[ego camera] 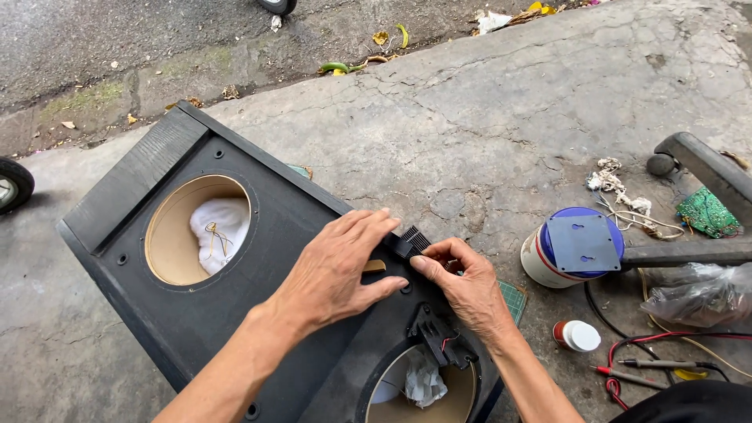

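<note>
Your left hand (pixel 337 270) lies flat, fingers released, on the black speaker cabinet (pixel 157 235), while your right hand (pixel 462 286) pinches a small ribbed black part (pixel 410 240) at its right edge. A slipped pinch could drop it onto the concrete (pixel 486 117).

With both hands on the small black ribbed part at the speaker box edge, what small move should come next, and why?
Probably press the black ribbed part down into the slot. The left hand lies flat on the black speaker box, steadying it, and the right hand pinches the part, which looks raised, not seated.
</note>
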